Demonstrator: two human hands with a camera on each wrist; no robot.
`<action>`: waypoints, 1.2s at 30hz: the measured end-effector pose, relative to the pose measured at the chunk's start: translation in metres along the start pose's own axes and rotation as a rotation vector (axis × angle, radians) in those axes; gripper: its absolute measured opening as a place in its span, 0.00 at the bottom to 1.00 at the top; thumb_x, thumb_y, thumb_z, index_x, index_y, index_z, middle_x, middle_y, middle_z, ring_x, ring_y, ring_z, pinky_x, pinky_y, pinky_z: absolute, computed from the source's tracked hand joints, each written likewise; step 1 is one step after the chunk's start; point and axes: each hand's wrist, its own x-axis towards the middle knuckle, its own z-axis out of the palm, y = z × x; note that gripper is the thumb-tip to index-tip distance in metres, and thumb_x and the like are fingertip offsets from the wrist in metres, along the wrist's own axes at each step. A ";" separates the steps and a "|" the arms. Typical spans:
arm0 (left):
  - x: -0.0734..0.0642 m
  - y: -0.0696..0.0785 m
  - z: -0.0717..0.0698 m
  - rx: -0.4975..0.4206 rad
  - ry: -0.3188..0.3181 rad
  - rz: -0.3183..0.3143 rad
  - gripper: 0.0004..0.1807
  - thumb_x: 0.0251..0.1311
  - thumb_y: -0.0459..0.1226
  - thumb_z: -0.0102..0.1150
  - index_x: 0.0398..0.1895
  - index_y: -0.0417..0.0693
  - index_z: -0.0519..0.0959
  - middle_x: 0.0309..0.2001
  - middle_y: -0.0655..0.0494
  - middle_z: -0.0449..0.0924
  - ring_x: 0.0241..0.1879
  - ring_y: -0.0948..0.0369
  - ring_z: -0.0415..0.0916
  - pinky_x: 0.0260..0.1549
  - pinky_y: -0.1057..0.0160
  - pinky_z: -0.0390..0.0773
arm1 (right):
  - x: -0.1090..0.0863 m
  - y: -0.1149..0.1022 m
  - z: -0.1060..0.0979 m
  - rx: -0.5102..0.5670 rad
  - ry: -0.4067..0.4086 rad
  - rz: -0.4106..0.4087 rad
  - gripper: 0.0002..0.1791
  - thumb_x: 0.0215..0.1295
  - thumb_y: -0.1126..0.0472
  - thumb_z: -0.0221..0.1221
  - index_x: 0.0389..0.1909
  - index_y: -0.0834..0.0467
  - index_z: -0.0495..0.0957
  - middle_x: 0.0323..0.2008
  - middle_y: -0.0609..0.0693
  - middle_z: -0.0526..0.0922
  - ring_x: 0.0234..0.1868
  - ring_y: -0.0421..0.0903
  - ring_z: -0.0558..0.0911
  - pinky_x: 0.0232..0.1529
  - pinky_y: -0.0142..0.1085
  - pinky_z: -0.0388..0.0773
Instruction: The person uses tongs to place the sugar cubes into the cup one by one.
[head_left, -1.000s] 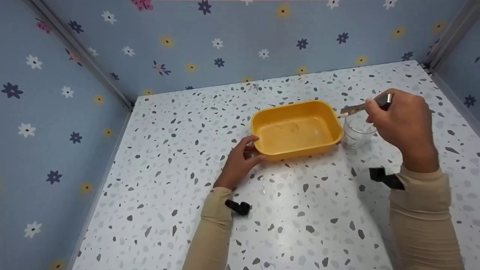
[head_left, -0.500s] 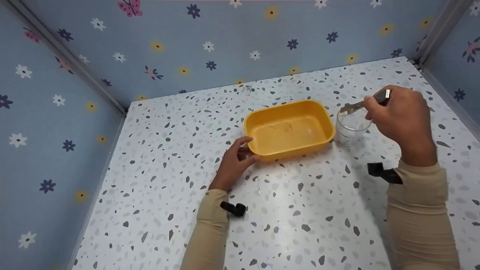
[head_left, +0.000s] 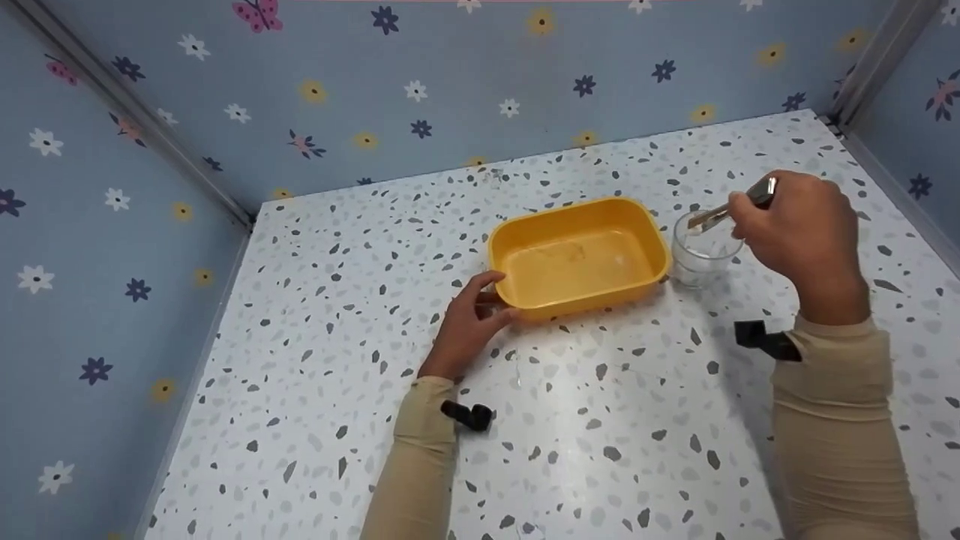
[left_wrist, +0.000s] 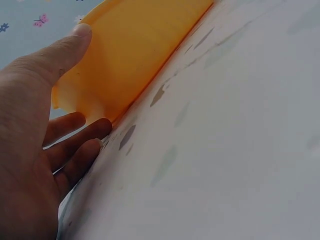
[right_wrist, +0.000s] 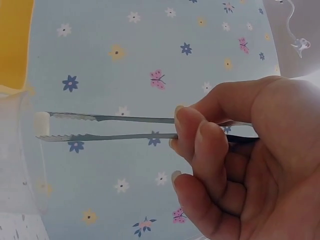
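Observation:
My left hand (head_left: 459, 330) grips the near left corner of a yellow rectangular tub (head_left: 577, 274). In the left wrist view its thumb (left_wrist: 75, 47) lies along the tub's wall, with the other fingers bent low at the end. My right hand (head_left: 810, 232) pinches small metal tongs (right_wrist: 135, 136) between thumb and fingers. A small white piece (right_wrist: 42, 124) sits between their serrated tips. Those tips reach over the mouth of a clear glass (head_left: 697, 271), which stands by the tub's right end. Inside the tub, only its bare yellow floor shows.
The speckled white tabletop (head_left: 315, 420) stretches around the tub and glass. Flowered blue panels (head_left: 465, 67) rise along its back and both sides. A black camera mount sits on each beige sleeve (head_left: 832, 427).
The tongs' tips, with the white piece, have gone from the gap beside the tub to over the glass's mouth. The left hand keeps its place at the tub; the head view has shifted slightly.

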 end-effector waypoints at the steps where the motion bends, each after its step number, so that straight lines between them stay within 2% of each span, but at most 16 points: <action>1: 0.000 0.000 0.000 -0.004 -0.002 0.006 0.36 0.57 0.53 0.71 0.68 0.63 0.69 0.52 0.60 0.81 0.47 0.60 0.78 0.49 0.57 0.77 | 0.001 0.001 0.001 -0.002 -0.005 0.005 0.23 0.73 0.48 0.50 0.40 0.66 0.79 0.31 0.56 0.88 0.33 0.60 0.82 0.27 0.46 0.67; 8: 0.001 -0.001 -0.001 -0.013 -0.008 0.031 0.36 0.56 0.54 0.71 0.68 0.64 0.69 0.53 0.57 0.81 0.48 0.60 0.78 0.50 0.56 0.77 | 0.007 0.007 0.008 -0.016 -0.026 0.013 0.24 0.72 0.48 0.50 0.40 0.67 0.79 0.31 0.56 0.88 0.34 0.62 0.82 0.27 0.48 0.67; 15: -0.001 -0.002 -0.003 -0.010 -0.004 0.012 0.34 0.56 0.53 0.71 0.66 0.70 0.69 0.52 0.61 0.81 0.49 0.60 0.78 0.50 0.57 0.77 | 0.011 0.008 0.016 -0.031 -0.042 0.004 0.22 0.71 0.49 0.51 0.37 0.66 0.79 0.28 0.56 0.88 0.31 0.62 0.81 0.24 0.46 0.66; 24: -0.003 -0.004 -0.003 -0.005 0.002 0.010 0.32 0.58 0.54 0.70 0.65 0.71 0.69 0.53 0.62 0.80 0.48 0.62 0.78 0.50 0.57 0.77 | 0.014 0.009 0.023 -0.044 -0.051 -0.001 0.20 0.68 0.50 0.49 0.31 0.63 0.78 0.25 0.54 0.87 0.29 0.60 0.80 0.23 0.46 0.66; 30: -0.002 -0.005 -0.002 -0.004 0.007 0.030 0.35 0.58 0.53 0.70 0.69 0.65 0.68 0.57 0.61 0.78 0.50 0.64 0.78 0.50 0.58 0.77 | 0.016 0.010 0.024 -0.061 -0.078 0.005 0.20 0.67 0.50 0.50 0.31 0.63 0.79 0.24 0.53 0.86 0.30 0.59 0.80 0.23 0.46 0.66; 36: -0.001 -0.005 -0.001 0.003 0.006 0.060 0.38 0.59 0.53 0.68 0.72 0.61 0.67 0.55 0.56 0.80 0.50 0.62 0.78 0.50 0.57 0.77 | 0.017 0.011 0.026 -0.068 -0.094 0.011 0.18 0.67 0.51 0.50 0.30 0.62 0.79 0.23 0.52 0.86 0.29 0.58 0.80 0.23 0.45 0.66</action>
